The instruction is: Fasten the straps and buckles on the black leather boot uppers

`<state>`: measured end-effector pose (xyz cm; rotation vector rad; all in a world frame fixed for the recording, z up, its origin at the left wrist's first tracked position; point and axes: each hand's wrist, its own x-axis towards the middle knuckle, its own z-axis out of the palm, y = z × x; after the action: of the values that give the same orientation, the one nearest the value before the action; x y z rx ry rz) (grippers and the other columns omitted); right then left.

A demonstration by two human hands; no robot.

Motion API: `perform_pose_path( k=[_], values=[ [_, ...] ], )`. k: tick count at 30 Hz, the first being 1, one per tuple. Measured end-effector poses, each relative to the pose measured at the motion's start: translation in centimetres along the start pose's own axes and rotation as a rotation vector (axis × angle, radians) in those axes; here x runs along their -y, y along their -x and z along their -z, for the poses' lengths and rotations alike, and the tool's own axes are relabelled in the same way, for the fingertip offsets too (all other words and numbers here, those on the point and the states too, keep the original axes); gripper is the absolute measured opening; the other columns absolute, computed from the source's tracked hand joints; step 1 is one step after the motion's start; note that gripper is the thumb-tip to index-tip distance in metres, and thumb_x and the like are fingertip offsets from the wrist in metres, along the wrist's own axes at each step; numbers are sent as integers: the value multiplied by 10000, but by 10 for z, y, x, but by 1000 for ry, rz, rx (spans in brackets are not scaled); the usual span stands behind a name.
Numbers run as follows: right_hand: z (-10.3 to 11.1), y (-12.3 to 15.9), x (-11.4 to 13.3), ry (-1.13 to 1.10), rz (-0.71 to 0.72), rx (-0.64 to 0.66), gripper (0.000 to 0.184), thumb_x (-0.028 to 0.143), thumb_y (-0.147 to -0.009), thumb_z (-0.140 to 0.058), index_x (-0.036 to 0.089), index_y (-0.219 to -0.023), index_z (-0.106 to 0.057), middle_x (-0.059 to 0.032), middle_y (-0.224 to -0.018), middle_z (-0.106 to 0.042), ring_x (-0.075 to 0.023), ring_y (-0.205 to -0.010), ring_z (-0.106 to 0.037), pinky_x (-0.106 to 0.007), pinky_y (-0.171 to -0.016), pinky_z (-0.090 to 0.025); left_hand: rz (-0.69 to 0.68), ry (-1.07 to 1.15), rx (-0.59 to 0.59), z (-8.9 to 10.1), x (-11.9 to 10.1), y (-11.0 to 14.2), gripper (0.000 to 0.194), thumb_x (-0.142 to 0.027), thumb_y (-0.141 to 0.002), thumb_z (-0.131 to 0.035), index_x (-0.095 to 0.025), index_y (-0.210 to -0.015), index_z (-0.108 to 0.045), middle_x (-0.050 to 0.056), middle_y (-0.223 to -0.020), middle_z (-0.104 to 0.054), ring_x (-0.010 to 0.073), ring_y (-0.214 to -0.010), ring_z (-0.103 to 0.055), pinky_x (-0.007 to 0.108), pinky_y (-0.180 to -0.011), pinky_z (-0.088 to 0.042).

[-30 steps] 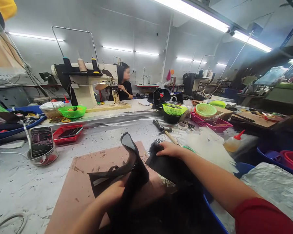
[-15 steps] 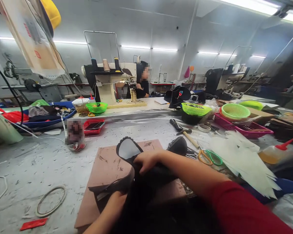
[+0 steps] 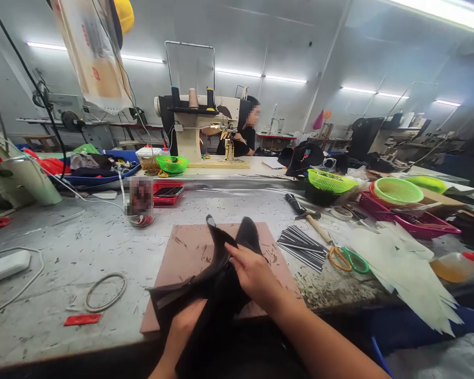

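Observation:
Over a pinkish cutting board (image 3: 184, 247) I hold a dark, soft piece that looks like a black boot upper (image 3: 248, 234). My right hand (image 3: 255, 273) pinches its upright folded edge near the middle, thumb and fingers pressed together. Lower down, my left hand (image 3: 186, 321) grips the piece from the near left side, its fingertips hidden under the material. One flap (image 3: 177, 292) of the upper spreads out to the left. The near part merges with dark clothing, so its outline there cannot be made out.
Right of the board lie black strips (image 3: 302, 248), a hammer (image 3: 318, 227), scissors (image 3: 349, 259) and pale sheets (image 3: 398, 263). A ring (image 3: 106, 292) and red packet (image 3: 82, 319) lie left. Behind are baskets (image 3: 329, 181), a sewing machine (image 3: 191, 131) and a person (image 3: 250, 134).
The upper has turned, its scalloped opening now seen nearly edge-on and a rounded part standing upright. My right hand has shifted nearer with it. The view has swung left, and the black strips are uncovered.

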<state>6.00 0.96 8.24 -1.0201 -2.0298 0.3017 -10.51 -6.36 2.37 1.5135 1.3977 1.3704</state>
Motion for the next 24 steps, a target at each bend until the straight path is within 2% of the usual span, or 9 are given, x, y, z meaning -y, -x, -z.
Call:
perform_pose_path(
  k=[6,8,11,13,16,18,19,21,24],
  values=[
    [-3,6,-21,-75,-42,-159,376,204,-846,-420,143,-1197,-544,-128,-1136,-604,-236,-1087,-543,-385,-925,-447,238,160,-194,24,7,21,230,-345,-549,-722,-185,-704,-668,29,-705,-674,214,-726,-624,278,-685,-493],
    [-4,8,-22,2,-54,-159,375,219,-858,-408,144,-1202,-536,-141,-1175,-573,-251,-1087,-538,-412,-912,-448,330,277,-205,23,15,21,286,-372,-582,-698,-169,-773,-630,25,-696,-662,198,-692,-621,276,-649,-493],
    [-4,11,-10,262,-2,-189,363,258,-862,-428,160,-1193,-538,-180,-1346,-385,-314,-1160,-452,-508,-915,-397,380,399,-151,17,26,21,373,-313,-602,-677,-163,-915,-542,26,-774,-657,184,-679,-624,278,-622,-497],
    [-7,11,6,369,253,-62,378,307,-830,-502,165,-1178,-541,-178,-1379,-329,-326,-1222,-362,-523,-970,-317,318,330,-125,12,33,21,401,-223,-583,-648,-167,-956,-510,35,-849,-653,190,-715,-627,293,-649,-504],
    [-18,5,32,363,784,412,375,298,-778,-580,154,-1122,-543,-136,-1186,-533,-253,-1134,-446,-450,-1036,-241,155,88,-210,8,41,22,358,-159,-587,-521,-174,-944,-525,50,-918,-641,219,-839,-615,351,-749,-497],
    [-27,-5,46,383,935,631,203,197,-792,-548,146,-986,-576,-73,-923,-627,-187,-885,-555,-390,-974,-327,56,-61,-267,11,41,21,328,-161,-600,-472,-175,-921,-541,54,-906,-634,229,-879,-599,372,-781,-488],
    [-30,-11,50,384,956,661,117,162,-798,-525,152,-900,-582,-43,-807,-624,-164,-765,-556,-356,-893,-389,23,-112,-270,16,39,20,308,-174,-624,-466,-177,-923,-540,53,-892,-628,223,-851,-599,369,-761,-495],
    [-29,-21,55,301,995,575,91,152,-812,-488,171,-751,-552,-12,-670,-578,-140,-623,-510,-290,-692,-442,-32,-181,-264,30,26,16,277,-224,-701,-472,-180,-971,-519,50,-882,-605,189,-738,-595,338,-676,-510],
    [-15,-25,55,-32,964,134,137,181,-826,-455,194,-693,-480,-10,-627,-524,-138,-595,-477,-262,-565,-421,-255,-222,-312,57,-17,7,264,-273,-808,-429,-196,-1058,-465,66,-993,-533,155,-742,-564,302,-657,-501]
  ],
)
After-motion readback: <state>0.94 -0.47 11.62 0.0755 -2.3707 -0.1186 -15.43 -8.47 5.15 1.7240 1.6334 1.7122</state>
